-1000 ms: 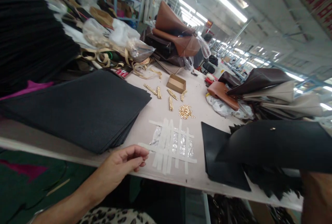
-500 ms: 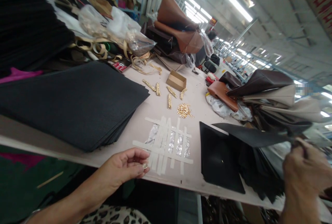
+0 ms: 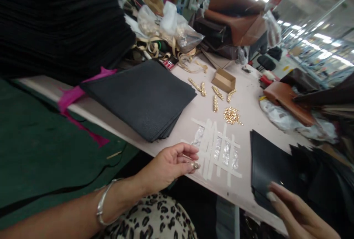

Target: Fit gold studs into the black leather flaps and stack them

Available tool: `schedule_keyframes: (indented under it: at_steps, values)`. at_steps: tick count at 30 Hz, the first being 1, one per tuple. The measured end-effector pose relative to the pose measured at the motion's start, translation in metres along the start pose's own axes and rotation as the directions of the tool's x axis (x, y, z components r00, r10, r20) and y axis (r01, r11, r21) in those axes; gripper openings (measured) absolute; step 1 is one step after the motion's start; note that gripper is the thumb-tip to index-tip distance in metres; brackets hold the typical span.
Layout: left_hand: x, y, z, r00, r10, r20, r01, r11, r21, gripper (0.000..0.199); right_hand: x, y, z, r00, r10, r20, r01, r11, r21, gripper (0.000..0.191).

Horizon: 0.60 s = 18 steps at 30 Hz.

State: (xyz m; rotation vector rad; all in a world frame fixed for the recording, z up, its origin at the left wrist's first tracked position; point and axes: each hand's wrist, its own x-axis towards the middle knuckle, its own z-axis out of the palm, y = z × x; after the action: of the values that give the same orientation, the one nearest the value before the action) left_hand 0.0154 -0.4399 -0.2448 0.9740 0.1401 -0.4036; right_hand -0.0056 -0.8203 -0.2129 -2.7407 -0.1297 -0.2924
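Note:
Between the thumb and fingers of my left hand (image 3: 173,163) is a small round metal piece (image 3: 196,165), held over the table's front edge. Beneath and beside those fingertips, a patch of white tape strips (image 3: 212,150) crosses clear plastic on the tabletop. My right hand (image 3: 300,215), slightly blurred, is at the lower right with its fingers stretched out and nothing seen in them. It is by a stack of flat black leather pieces (image 3: 269,161), which bears a tiny shiny spot. Farther right lie more loose black pieces (image 3: 323,180).
A second stack of black leather (image 3: 143,100) lies at the left of the table. Gold metal pieces form a loose pile (image 3: 232,115) and several rows, one row (image 3: 215,103) near an open cardboard box (image 3: 224,79). Brown bags (image 3: 235,21) stand behind.
My right hand has let go of a black sheet at the right and come back toward the near black stack. The view has turned left; my left hand still pinches the metal piece.

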Motion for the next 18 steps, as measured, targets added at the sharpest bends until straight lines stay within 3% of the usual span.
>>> schedule_keyframes:
  at_steps: [1,4,7,9,13,18]
  values:
    - [-0.001,0.0,-0.001,1.0,0.022,-0.005,-0.022,1.0,0.009,0.04,0.009,-0.032,0.011,0.99,-0.113,0.079,0.107,0.992,0.073,0.032]
    - [-0.008,0.001,-0.004,0.997,0.074,-0.014,-0.073,0.996,0.055,0.042,0.03,-0.124,0.044,0.909,-0.408,0.091,0.371,0.887,0.275,0.031]
    - [-0.018,0.006,-0.009,0.994,0.108,-0.007,-0.107,0.987,0.12,0.041,0.04,-0.183,0.069,0.826,-0.545,0.142,0.454,0.794,0.404,0.034]
    - [-0.024,0.011,-0.013,0.99,0.136,-0.019,-0.131,0.978,0.164,0.038,0.046,-0.201,0.078,0.777,-0.608,0.166,0.486,0.746,0.456,0.032]
    - [-0.034,0.021,-0.027,0.983,0.166,-0.081,-0.149,0.972,0.181,0.037,0.062,-0.215,0.089,0.652,-0.729,0.209,0.541,0.641,0.544,0.024]
    - [-0.045,0.035,-0.048,0.979,0.149,-0.142,-0.147,0.989,0.025,0.034,0.083,-0.24,0.101,0.54,-0.834,0.114,0.593,0.473,0.651,0.023]
